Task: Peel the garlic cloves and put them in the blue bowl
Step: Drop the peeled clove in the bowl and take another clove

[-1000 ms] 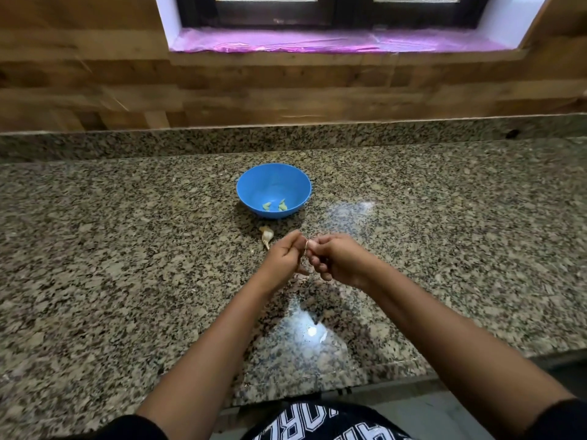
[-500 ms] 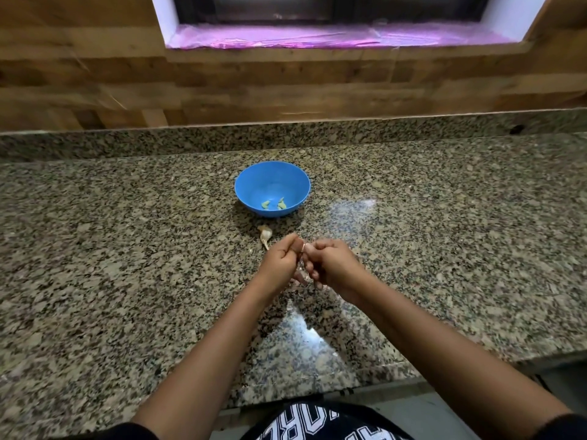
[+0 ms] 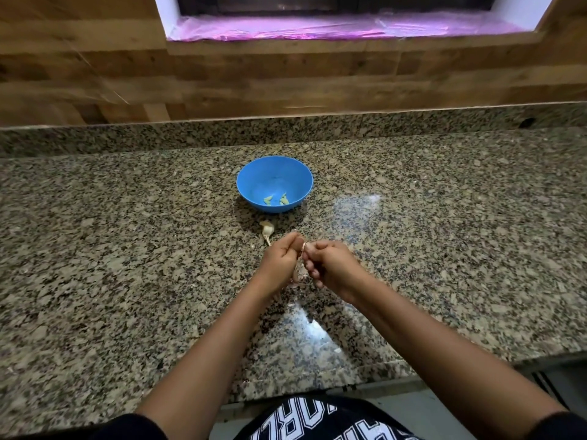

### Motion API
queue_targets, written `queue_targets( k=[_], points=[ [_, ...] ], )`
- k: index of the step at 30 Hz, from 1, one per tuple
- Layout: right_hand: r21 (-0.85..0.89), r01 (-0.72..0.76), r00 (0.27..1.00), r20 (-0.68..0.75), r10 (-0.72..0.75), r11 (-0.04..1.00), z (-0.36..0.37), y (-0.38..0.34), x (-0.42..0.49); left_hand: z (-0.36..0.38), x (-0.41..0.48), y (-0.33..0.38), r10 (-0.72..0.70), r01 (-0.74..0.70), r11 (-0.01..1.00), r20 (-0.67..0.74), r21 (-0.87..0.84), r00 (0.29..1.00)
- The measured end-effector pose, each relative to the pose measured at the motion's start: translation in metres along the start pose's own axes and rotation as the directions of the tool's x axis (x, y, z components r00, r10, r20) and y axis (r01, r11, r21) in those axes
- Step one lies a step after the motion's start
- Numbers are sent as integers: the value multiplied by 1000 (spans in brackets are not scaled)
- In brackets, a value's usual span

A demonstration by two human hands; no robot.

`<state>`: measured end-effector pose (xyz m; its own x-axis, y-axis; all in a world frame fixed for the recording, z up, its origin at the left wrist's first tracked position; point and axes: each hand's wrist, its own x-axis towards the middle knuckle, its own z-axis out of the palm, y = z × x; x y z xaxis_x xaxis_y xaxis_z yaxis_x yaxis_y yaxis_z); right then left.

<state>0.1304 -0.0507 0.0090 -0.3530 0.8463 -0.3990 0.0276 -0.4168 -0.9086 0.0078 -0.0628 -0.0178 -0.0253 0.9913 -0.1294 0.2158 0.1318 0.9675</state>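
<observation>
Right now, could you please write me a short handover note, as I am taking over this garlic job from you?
Left hand and right hand both pinch one garlic clove, mostly hidden, above the counter.
Blue bowl beyond the hands holds two peeled cloves.
A garlic piece with stem lies on the counter near the bowl.
Left: finish peeling this clove, drop it in, then do that piece.

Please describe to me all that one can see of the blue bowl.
The blue bowl is round, smooth and plain, plastic by its look. It stands upright on the speckled granite counter. Two small pale peeled cloves lie inside, toward its near side. Nothing else touches it; a garlic piece lies just in front, apart from it.
</observation>
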Motion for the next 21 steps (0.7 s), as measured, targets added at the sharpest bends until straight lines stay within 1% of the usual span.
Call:
queue_targets(
  k=[1,2,3,4,5,6,7,8,9,10,11,12,13,14,15,16,17,18,20,21],
  points=[
    [-123,73,997,-29,-77,990,1,2,1,0,2,1,-39,39,999,-13,-33,999],
    [-335,173,979,-43,-198,926,-1,5,2,-1,4,3,-106,105,990,-2,-91,994],
    [-555,257,947,-17,-319,791,-5,8,4,-1,5,5,-194,198,965,41,-171,980],
    [-724,320,909,53,-413,611,-8,10,5,-3,6,7,-281,302,918,117,-257,953],
    [-809,371,871,134,-472,456,-11,11,6,-6,6,9,-347,398,853,203,-337,916],
    [-839,406,844,192,-500,363,-14,11,7,-8,6,9,-386,462,799,261,-385,885],
    [-850,422,832,224,-508,316,-16,11,7,-9,6,10,-410,495,773,283,-397,867],
    [-859,413,837,227,-497,303,-16,10,7,-6,6,10,-419,483,803,245,-349,874],
    [-864,381,861,201,-468,329,-16,10,8,-2,6,10,-398,430,870,174,-240,901],
    [-852,334,894,151,-422,402,-16,11,9,3,5,8,-354,361,928,86,-94,931],
    [-818,285,925,98,-367,500,-15,12,9,6,5,6,-291,290,957,14,29,957],
    [-768,236,950,54,-307,595,-13,12,9,8,6,3,-235,235,968,-17,83,972],
    [-715,190,968,22,-250,673,-11,12,7,8,7,1,-210,211,975,-9,71,978],
    [-675,150,980,2,-201,723,-10,10,6,6,8,-2,-203,203,979,19,21,979],
    [-651,123,986,-6,-167,749,-10,7,5,4,8,-5,-203,204,979,44,-21,978],
    [-653,113,988,-4,-152,749,-9,5,5,3,8,-7,-203,205,978,52,-32,978],
    [-686,122,987,7,-162,717,-9,4,6,3,7,-8,-204,205,979,40,-16,978],
    [-741,147,981,28,-190,655,-8,3,7,3,6,-8,-207,207,978,22,11,978],
    [-845,197,967,83,-243,497,-8,6,11,7,4,-7,-224,225,972,-15,69,974],
    [-869,220,956,100,-276,444,-7,9,12,9,5,-5,-231,234,968,-41,92,972]
  ],
)
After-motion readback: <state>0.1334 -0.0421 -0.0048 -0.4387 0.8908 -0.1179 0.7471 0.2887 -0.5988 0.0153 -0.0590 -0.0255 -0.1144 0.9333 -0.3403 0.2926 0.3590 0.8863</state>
